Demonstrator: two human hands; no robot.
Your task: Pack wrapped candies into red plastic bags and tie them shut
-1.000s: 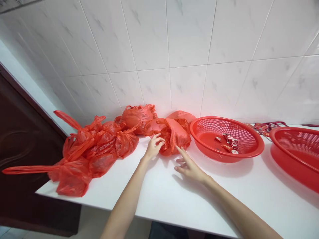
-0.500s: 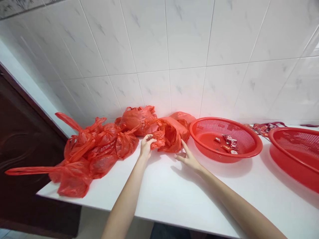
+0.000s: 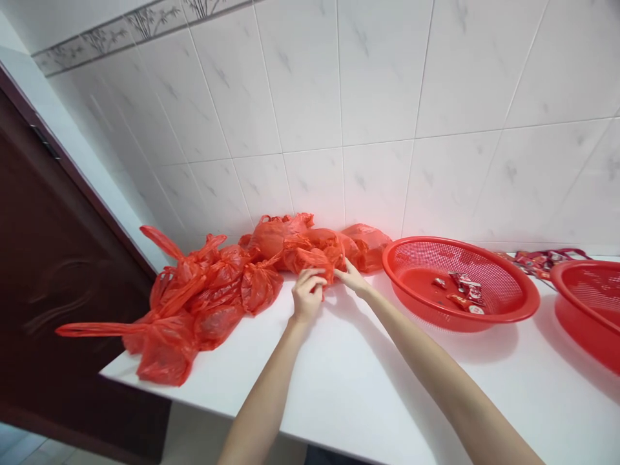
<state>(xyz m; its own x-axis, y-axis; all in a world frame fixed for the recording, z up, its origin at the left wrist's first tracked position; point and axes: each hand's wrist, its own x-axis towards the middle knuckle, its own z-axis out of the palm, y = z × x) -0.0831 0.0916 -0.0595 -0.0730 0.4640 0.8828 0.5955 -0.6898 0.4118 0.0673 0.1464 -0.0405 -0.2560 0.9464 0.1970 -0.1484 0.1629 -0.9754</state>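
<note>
A crumpled red plastic bag (image 3: 317, 259) lies on the white table between my two hands. My left hand (image 3: 309, 294) is closed on the bag's near edge, its fingers curled into the film. At the bag's right side, my right hand (image 3: 353, 279) grips the plastic, its fingertips partly hidden in the folds. Behind and beside this bag sit another red bag (image 3: 271, 236) and a rounded red bag (image 3: 371, 242), both against the wall.
Several tied red bags (image 3: 167, 349) are heaped on the left of the table (image 3: 339, 374). To the right stands a red mesh basket (image 3: 411, 297) holding small wrapped packets (image 3: 467, 287). A second red basket (image 3: 581, 310) is farther right, with red straps (image 3: 547, 258) behind. A dark door (image 3: 62, 278) is at left.
The bag's wide mouth has been folded down and gathered. My left hand has curled in at its front, and my right hand has moved against its side. The view has shifted left.
</note>
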